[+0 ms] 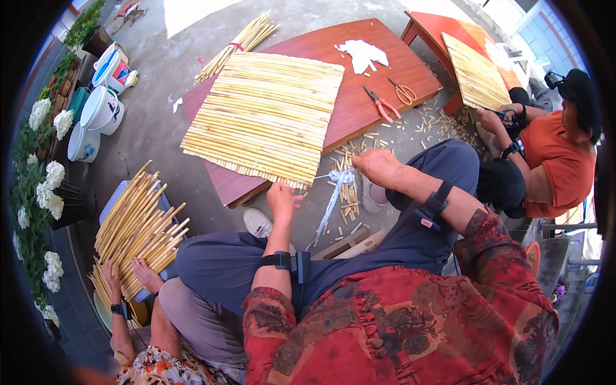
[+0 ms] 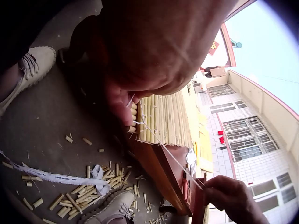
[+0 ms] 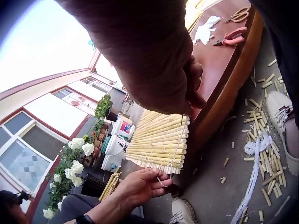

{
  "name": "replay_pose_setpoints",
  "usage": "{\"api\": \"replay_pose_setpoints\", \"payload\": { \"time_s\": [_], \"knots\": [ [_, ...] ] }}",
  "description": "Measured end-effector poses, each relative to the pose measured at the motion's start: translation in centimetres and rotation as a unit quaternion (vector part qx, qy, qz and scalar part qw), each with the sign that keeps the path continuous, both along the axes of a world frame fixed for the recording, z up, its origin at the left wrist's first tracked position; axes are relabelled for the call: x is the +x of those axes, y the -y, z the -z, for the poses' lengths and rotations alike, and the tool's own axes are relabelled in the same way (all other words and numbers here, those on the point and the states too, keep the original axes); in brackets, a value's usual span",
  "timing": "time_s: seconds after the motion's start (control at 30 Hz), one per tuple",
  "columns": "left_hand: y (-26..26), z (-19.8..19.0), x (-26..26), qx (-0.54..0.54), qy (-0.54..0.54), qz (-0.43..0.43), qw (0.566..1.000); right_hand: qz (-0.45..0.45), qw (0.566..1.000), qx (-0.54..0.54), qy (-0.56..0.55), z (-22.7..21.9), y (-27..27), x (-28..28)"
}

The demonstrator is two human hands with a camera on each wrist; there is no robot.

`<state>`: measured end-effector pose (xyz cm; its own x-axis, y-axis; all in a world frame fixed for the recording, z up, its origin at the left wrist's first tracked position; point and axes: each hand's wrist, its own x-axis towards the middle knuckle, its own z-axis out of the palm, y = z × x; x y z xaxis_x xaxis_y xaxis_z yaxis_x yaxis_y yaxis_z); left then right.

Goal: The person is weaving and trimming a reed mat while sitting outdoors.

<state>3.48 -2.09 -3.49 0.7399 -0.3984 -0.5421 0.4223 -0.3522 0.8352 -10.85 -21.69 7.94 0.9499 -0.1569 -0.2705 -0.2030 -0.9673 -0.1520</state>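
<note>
A mat of pale sticks (image 1: pixel 266 115) lies on the red-brown table (image 1: pixel 359 128), its near edge jutting past the tabletop. My left hand (image 1: pixel 281 200) is at the mat's near edge; in the right wrist view the left hand (image 3: pixel 142 186) pinches white string (image 3: pixel 176 151) beside the stick ends. Off to the right, my right hand (image 1: pixel 378 168) grips the string's other part, fingers curled. The string (image 2: pixel 166 148) runs taut from the mat's corner to the right hand (image 2: pixel 229 196) in the left wrist view.
Pliers (image 1: pixel 382 104), scissors (image 1: pixel 403 92) and white cloth (image 1: pixel 362 54) lie on the table. Cut pieces (image 1: pixel 348 196) and a pale cloth strip (image 1: pixel 332 205) are on the ground. Sticks (image 1: pixel 138 224) sit at left by another person's hands (image 1: pixel 147 276). Someone in orange (image 1: pixel 558 154) works at right.
</note>
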Motion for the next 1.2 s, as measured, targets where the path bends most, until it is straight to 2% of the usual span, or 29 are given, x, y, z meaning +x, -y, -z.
{"api": "replay_pose_setpoints", "payload": {
  "time_s": [0.07, 0.27, 0.4, 0.57, 0.77, 0.9, 1.0, 1.07, 1.1, 1.17, 1.2],
  "knots": [
    [0.0, 1.0, 0.1, -0.043, -0.017, -0.056, 0.997, 0.012, 1.000, -0.010, -0.011, -0.4, 0.9, -0.2],
    [0.0, 1.0, 0.2, 0.024, 0.031, -0.051, 0.998, 0.039, 0.999, -0.019, 0.003, -0.6, 2.5, -1.0],
    [0.1, 3.3, 0.6, 0.059, 0.081, -0.040, 0.994, 0.066, 0.998, -0.001, -0.004, -0.9, 4.0, -1.9],
    [0.0, 5.9, 0.6, 0.109, 0.176, -0.015, 0.978, 0.068, 0.997, 0.007, -0.031, -2.6, 3.3, -2.4],
    [-0.1, 1.9, -0.2, 0.162, 0.250, 0.053, 0.953, 0.060, 0.998, 0.002, -0.031, -1.6, 2.9, -2.5],
    [-0.2, 0.9, -0.4, 0.155, 0.279, 0.045, 0.947, 0.044, 0.999, 0.031, 0.004, -2.1, 1.5, -1.9],
    [-0.2, -0.5, -0.5, 0.111, 0.339, 0.016, 0.934, 0.049, 0.998, 0.034, -0.008, -1.8, 1.2, -1.7],
    [0.0, -1.2, -0.5, 0.103, 0.445, 0.019, 0.890, 0.043, 0.998, 0.040, 0.004, -1.8, 1.1, -1.7],
    [0.1, -1.4, -0.5, 0.102, 0.444, 0.021, 0.890, 0.036, 0.998, 0.045, 0.015, -1.8, 1.1, -1.8],
    [0.0, -1.6, -0.2, 0.124, 0.487, 0.130, 0.855, 0.032, 0.998, 0.045, 0.019, -1.7, 1.1, -1.9],
    [0.2, -1.7, -0.2, 0.124, 0.487, 0.130, 0.855, 0.027, 0.998, 0.044, 0.024, -1.7, 1.1, -1.8]
  ]
}}
